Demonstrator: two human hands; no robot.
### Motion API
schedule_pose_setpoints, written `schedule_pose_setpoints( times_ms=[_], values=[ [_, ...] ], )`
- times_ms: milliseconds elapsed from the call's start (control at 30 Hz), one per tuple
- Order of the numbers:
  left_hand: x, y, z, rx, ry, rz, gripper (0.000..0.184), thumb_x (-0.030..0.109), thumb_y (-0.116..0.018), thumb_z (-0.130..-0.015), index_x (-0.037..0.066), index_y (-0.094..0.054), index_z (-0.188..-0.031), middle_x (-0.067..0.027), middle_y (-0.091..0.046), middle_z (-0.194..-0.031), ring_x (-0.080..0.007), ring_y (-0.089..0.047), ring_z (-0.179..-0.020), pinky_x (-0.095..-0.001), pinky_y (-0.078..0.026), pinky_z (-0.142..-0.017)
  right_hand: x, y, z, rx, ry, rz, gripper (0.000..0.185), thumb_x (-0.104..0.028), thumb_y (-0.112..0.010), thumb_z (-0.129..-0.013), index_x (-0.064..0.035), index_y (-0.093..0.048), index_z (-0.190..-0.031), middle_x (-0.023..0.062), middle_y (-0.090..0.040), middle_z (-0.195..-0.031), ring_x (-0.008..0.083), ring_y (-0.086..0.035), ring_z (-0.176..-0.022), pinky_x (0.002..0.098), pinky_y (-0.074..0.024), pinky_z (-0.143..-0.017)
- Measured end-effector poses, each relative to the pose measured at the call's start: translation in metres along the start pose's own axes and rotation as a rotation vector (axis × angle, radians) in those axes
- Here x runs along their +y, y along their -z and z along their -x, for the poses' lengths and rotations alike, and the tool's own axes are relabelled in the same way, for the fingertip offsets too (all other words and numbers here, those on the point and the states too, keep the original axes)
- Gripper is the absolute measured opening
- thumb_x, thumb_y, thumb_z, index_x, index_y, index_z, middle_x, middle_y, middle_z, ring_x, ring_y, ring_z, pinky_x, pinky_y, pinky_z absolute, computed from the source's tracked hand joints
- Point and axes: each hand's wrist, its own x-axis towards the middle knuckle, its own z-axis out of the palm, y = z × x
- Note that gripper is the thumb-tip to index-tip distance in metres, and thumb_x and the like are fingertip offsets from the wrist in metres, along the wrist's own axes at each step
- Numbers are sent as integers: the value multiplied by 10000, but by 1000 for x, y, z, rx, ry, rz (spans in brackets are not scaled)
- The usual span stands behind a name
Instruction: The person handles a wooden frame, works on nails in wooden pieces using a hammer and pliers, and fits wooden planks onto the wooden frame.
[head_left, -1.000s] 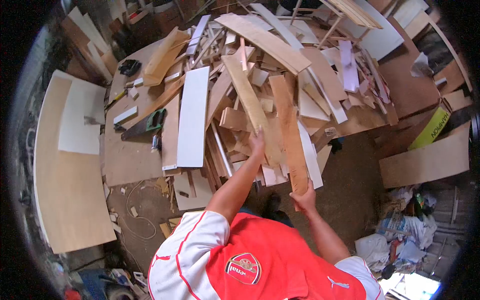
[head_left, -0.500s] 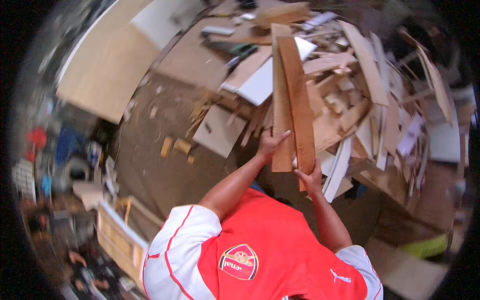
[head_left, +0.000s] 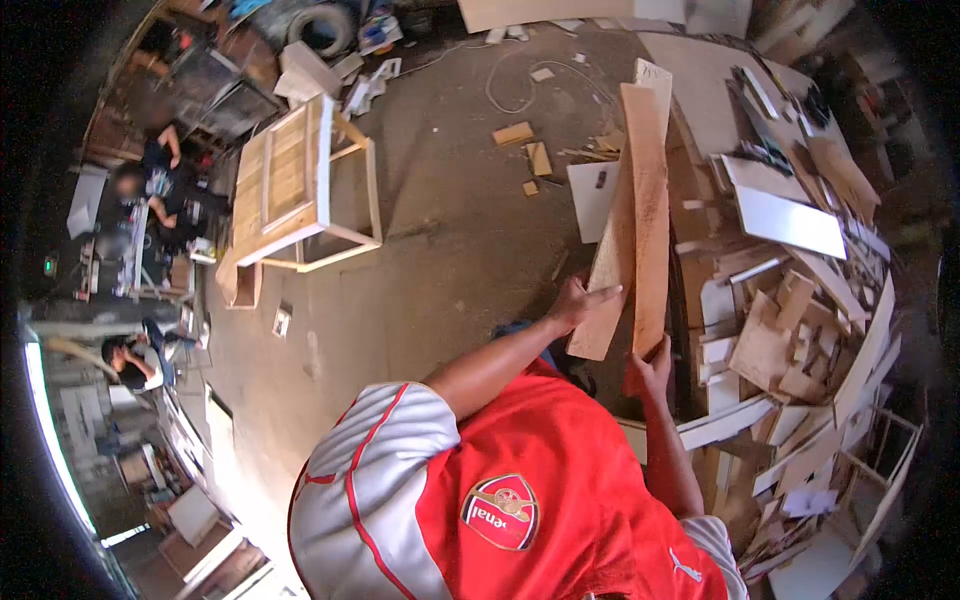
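Two long wooden boards are held up side by side in front of the red shirt. My left hand (head_left: 580, 305) grips the lower part of the paler board (head_left: 607, 295), its thumb across the face. The lower end of the reddish-brown board (head_left: 650, 200) is in my right hand (head_left: 652, 368). The boards overlap toward their far ends and spread apart near my hands. Some fingers are hidden behind the wood.
A wooden frame with a panel (head_left: 290, 180) stands on the floor at the left. Scrap wood (head_left: 790, 340) and a white board (head_left: 790, 218) are piled at the right. Small offcuts (head_left: 513, 134) lie on the floor. People (head_left: 130, 365) are at the far left.
The view has swung left, bringing the wooden frame and people into sight and shifting the wood pile rightward. Both boards have come off the pile and closer together, still held.
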Motion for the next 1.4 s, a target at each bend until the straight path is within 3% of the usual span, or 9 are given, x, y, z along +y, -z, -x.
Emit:
schedule_pose_setpoints(
  times_ms=[133, 567, 667, 733, 833, 967, 1067, 1200, 1400],
  values=[
    [-21, 72, 22, 59, 11, 45, 356, 253, -780, -855, 22, -689, -1110, -49, -716, -1026, -104, -655, -888, -313, -547, -798, -38, -70, 14, -11, 283, 18, 743, -90, -811, -721, -48, -416, -1349, 128, -596, -1196, 239, -576, -1118, 378, -465, -955],
    [-22, 366, 172, 188, -22, -10, 337, 268, -727, -900, 12, -675, -1114, -34, -701, -1016, -112, -637, -919, -304, -526, -821, -47, -330, 106, -302, -36, 464, 736, -209, -787, -682, -59, -425, -1305, 257, -562, -1188, 365, -613, -1111, 418, -496, -889],
    [-4, 414, 211, 275, -97, -59, 368, 288, -725, -899, 3, -670, -1125, -46, -703, -1029, -116, -637, -937, -309, -521, -842, -8, -398, 114, -278, 383, 476, 894, -264, -811, -680, -74, -331, -1410, 253, -563, -1189, 385, -638, -1038, 451, -491, -883],
    [-1, 451, 227, 329, -28, -183, 390, 302, -730, -891, -1, -669, -1130, -63, -709, -1048, -134, -641, -950, -319, -517, -857, -34, -443, 123, -342, 178, 528, 998, -326, -876, -645, -89, -315, -1435, 225, -573, -1190, 381, -642, -1009, 460, -498, -841],
    [11, 494, 237, 342, -27, -154, 402, 304, -733, -885, -9, -668, -1129, -85, -719, -1047, -144, -653, -941, -324, -521, -844, -39, -496, 114, -456, 228, 452, 878, -172, -822, -662, -61, -384, -1415, 218, -561, -1224, 313, -603, -1108, 411, -485, -891],
    [-13, 571, 213, 431, -64, -262, 409, 319, -740, -882, -26, -672, -1089, -95, -727, -961, -144, -660, -859, -327, -528, -787, -70, -564, 96, -554, -10, 59, 931, -124, -793, -676, -8, -320, -1469, 176, -474, -1378, 245, -467, -1289, 349, -367, -1074],
    [-21, 625, 192, 507, -20, -382, 407, 340, -738, -884, -26, -683, -1054, -97, -728, -929, -146, -662, -845, -335, -525, -770, -41, -621, 56, -492, -9, -95, 877, -145, -806, -761, -5, -312, -1472, 191, -520, -1375, 267, -545, -1244, 345, -440, -1033],
    [-39, 699, 153, 465, 36, -556, 416, 386, -696, -910, -10, -688, -1037, -134, -715, -884, -190, -663, -804, -351, -521, -759, -26, -687, -17, -564, -92, 174, 917, -147, -797, -778, 31, -268, -1506, 240, -402, -1514, 263, -469, -1355, 358, -412, -1083],
    [-134, 848, 72, 367, 239, -808, 394, 394, -688, -896, 20, -689, -1018, -208, -695, -830, -321, -698, -812, -417, -520, -714, 48, -830, -114, -542, -131, -52, 729, -70, -771, -760, 3, -422, -1395, 163, -574, -1285, 231, -582, -1148, 361, -464, -997]
  ],
)
